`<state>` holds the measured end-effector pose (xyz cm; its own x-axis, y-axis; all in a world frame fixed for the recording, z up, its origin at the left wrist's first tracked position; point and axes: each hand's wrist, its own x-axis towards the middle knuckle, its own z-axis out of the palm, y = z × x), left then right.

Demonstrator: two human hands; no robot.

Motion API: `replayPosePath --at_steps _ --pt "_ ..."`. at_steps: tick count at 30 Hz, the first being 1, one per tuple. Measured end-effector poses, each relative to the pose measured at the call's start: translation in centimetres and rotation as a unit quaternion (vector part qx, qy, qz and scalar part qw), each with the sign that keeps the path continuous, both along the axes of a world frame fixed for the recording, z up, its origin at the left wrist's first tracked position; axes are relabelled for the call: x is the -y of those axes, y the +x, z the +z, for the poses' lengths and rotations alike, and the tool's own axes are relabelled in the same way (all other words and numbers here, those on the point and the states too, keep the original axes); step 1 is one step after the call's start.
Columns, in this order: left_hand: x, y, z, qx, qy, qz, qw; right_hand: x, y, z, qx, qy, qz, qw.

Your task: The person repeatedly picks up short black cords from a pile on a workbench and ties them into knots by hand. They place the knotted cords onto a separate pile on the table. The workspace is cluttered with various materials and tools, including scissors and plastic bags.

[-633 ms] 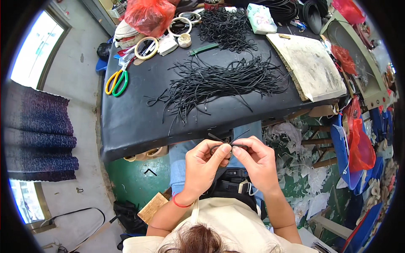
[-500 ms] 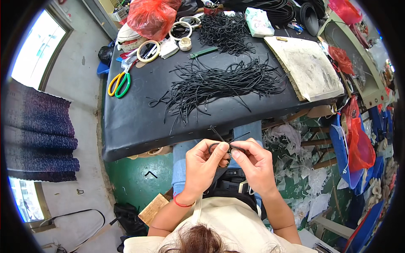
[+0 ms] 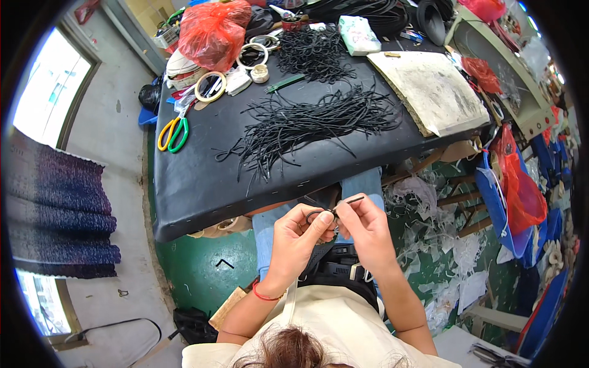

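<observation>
Above my lap, just off the table's near edge, my left hand [image 3: 302, 232] pinches a thin black cord [image 3: 312, 214] that bends into a small loop between thumb and fingers. My right hand [image 3: 366, 228] meets it fingertip to fingertip, closed on the same cord, with one end sticking out past its fingers. How the cord crosses at the fingertips is too small to make out. A loose heap of black cords [image 3: 319, 122] lies on the black-covered table [image 3: 202, 184] ahead of my hands.
Scissors with yellow and green handles [image 3: 173, 134] lie at the table's left. Behind the heap are a tangled cord pile [image 3: 313, 52], a green tool [image 3: 285, 83], tape rings [image 3: 210, 87] and a red plastic bag [image 3: 213, 34]. A pale board [image 3: 432, 92] rests on the right.
My right hand's fingers have shifted at the cord, and its free ends now point differently; one end lies across the right fingers. The view has tilted slightly.
</observation>
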<state>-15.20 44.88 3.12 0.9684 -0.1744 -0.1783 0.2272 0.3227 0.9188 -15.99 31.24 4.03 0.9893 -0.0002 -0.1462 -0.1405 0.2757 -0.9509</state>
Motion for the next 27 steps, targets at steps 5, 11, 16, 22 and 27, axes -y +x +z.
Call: replayPosePath --at_steps 5,11,16,22,27 --pt "-1.4 0.2 0.3 -0.022 0.02 -0.147 0.989 0.0 -0.5 -0.4 0.043 -0.018 0.01 0.999" --pt "-1.9 0.1 0.9 -0.036 0.039 -0.16 0.986 -0.7 -1.0 -0.5 0.126 -0.199 -0.034 0.971" --pt "-1.9 -0.1 0.8 0.023 0.07 -0.165 0.984 -0.6 -0.9 -0.2 -0.01 -0.011 -0.016 1.0" --pt "-3.2 1.8 0.1 0.014 0.084 -0.187 0.979 -0.3 0.2 0.0 -0.09 0.047 -0.001 0.995" --pt "-2.6 2.2 -0.3 0.043 0.051 -0.094 0.993 -0.4 1.5 -0.3 -0.073 -0.012 0.018 0.997"
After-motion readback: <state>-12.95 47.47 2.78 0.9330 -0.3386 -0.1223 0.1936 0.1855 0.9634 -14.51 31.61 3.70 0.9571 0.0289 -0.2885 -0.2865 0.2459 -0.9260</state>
